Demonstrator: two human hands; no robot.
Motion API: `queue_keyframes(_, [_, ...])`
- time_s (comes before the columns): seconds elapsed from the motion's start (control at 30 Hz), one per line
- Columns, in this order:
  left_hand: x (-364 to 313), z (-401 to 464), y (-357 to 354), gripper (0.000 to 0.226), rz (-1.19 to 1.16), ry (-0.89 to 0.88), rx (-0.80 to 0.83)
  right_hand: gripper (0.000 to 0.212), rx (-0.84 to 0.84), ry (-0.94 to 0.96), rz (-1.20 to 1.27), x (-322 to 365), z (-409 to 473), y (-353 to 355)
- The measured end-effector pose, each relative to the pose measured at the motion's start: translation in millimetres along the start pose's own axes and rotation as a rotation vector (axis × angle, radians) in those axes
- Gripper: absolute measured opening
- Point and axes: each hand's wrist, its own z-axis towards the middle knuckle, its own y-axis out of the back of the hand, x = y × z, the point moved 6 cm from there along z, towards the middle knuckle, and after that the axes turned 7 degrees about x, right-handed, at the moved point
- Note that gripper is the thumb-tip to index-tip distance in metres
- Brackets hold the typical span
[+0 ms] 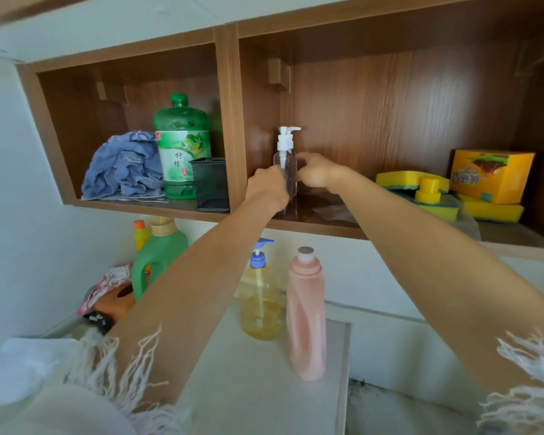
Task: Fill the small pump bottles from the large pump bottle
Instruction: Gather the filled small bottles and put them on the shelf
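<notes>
Hands: left hand (266, 189) and right hand (316, 171) probably gripped the small clear plastic pump bottle (285, 171), fingers curled round it, lifting off the wooden shelf (314, 226).
Below: large yellow pump bottle (259, 296) waited on the white worktop (248, 387).

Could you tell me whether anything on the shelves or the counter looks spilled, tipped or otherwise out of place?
Nothing looks spilled or tipped. The small clear pump bottle stands upright in the right shelf compartment between both hands. The only untidy thing is the crumpled blue towel in the left compartment.

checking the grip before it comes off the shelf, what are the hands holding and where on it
Both hands hold the small clear pump bottle by its body: left hand low on its left side, right hand on its right side. The pump is untouched.
</notes>
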Motion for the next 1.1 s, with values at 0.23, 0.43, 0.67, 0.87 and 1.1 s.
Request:
queue_keyframes(0.23, [36,-66,39,0.032,-0.192,-0.122,-0.074,0.045,-0.28,0.053,0.246,3,-69,2])
queue_keyframes(0.43, [140,-142,28,0.024,-0.454,0.001,0.023,0.031,-0.329,0.337,0.351,26,-138,-82])
queue_keyframes(0.67, [269,-228,-22,0.043,-0.591,0.218,0.055,0.059,0.187,0.216,0.29,17,-177,-292])
queue_keyframes(0.87, [325,-283,-42,0.04,-0.662,0.184,-0.112,0.09,0.341,-0.035,0.208,-3,-181,-379])
queue_keyframes(1.1, [368,-297,-128,0.051,-0.581,0.363,0.333,0.056,0.358,-0.161,0.414,-16,-180,-414])
